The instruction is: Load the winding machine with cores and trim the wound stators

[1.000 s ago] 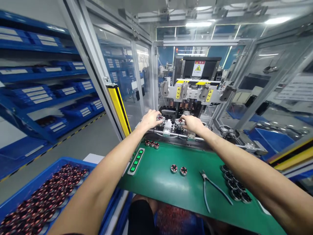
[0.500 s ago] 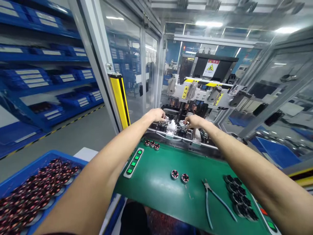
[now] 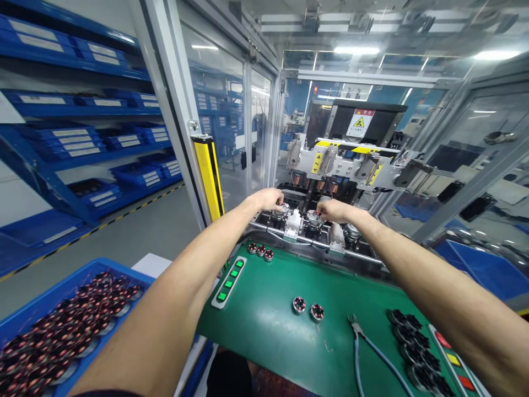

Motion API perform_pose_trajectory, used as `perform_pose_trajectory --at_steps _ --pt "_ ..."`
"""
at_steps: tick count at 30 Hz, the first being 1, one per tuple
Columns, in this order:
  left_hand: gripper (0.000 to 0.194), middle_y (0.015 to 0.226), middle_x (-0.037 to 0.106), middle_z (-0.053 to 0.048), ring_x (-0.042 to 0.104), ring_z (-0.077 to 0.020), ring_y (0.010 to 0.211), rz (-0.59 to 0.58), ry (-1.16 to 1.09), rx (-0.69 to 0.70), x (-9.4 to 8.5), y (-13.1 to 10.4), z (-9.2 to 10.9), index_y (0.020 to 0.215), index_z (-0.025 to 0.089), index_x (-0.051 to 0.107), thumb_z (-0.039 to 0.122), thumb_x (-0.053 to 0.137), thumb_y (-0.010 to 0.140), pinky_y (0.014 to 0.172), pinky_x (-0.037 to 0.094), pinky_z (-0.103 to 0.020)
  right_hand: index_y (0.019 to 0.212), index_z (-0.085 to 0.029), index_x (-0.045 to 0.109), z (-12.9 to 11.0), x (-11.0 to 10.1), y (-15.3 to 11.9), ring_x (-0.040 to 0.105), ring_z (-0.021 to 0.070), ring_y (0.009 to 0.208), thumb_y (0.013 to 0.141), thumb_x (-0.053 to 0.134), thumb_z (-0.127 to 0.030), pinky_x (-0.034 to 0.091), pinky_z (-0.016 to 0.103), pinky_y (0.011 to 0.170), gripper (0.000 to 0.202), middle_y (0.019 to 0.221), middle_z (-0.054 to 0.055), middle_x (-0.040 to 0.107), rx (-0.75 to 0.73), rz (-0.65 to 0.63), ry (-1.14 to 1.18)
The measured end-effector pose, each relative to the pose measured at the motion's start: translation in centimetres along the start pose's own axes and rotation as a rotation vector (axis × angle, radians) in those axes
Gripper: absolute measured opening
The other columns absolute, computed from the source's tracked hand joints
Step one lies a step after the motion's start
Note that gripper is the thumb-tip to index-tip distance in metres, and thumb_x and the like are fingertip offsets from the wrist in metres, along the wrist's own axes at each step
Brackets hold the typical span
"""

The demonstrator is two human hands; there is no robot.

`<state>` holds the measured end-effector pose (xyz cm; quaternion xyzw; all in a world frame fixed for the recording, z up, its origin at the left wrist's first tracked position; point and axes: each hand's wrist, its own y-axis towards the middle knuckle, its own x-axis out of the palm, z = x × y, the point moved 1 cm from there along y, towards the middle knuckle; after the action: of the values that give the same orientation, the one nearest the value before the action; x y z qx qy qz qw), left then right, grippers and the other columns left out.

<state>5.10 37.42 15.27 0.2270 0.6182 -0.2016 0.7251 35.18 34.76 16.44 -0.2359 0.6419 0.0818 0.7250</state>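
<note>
Both arms reach forward into a winding machine [image 3: 343, 160]. My left hand [image 3: 269, 199] is closed around a round copper-wound stator [image 3: 282, 209] on the left fixture. My right hand [image 3: 334, 210] grips a second stator [image 3: 314, 217] on the neighbouring fixture. A white block [image 3: 294, 223] stands between the two fixtures. Two small stators [image 3: 307, 309] lie in the middle of the green bench top [image 3: 264, 325], and three more [image 3: 260, 251] sit near its far edge.
A blue bin [image 3: 61, 298] full of copper-wound stators sits at lower left. Cutting pliers [image 3: 367, 347] and a row of dark stators [image 3: 417, 353] lie on the right. Green buttons [image 3: 229, 278] line the bench's left edge. A yellow light-curtain post [image 3: 209, 176] stands left of the opening.
The view has shifted right and down a little. Both hands stay on the two stators in the fixtures, with only small finger movement.
</note>
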Motion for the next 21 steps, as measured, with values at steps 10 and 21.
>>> perform_pose_trajectory --at_steps 10,21 --pt "0.040 0.146 0.075 -0.013 0.076 -0.0311 0.127 -0.037 0.055 0.007 0.5 -0.5 1.7 0.144 0.019 0.074 0.042 0.080 0.112 0.108 0.068 -0.055 0.129 -0.016 0.077 0.1 1.1 0.7 0.074 0.0313 0.115 0.118 0.086 -0.031 0.065 0.052 0.108 0.021 0.124 0.010 0.074 -0.041 0.064 -0.080" --pt "0.039 0.148 0.074 -0.013 0.075 -0.0314 0.129 0.030 0.067 -0.050 1.8 -0.8 2.4 0.144 0.019 0.074 0.042 0.079 0.113 0.110 0.067 -0.056 0.135 -0.016 0.077 0.5 1.2 0.1 0.075 0.0306 0.116 0.119 0.084 -0.024 0.066 0.051 0.109 0.019 0.127 0.010 0.075 -0.068 0.063 -0.064"
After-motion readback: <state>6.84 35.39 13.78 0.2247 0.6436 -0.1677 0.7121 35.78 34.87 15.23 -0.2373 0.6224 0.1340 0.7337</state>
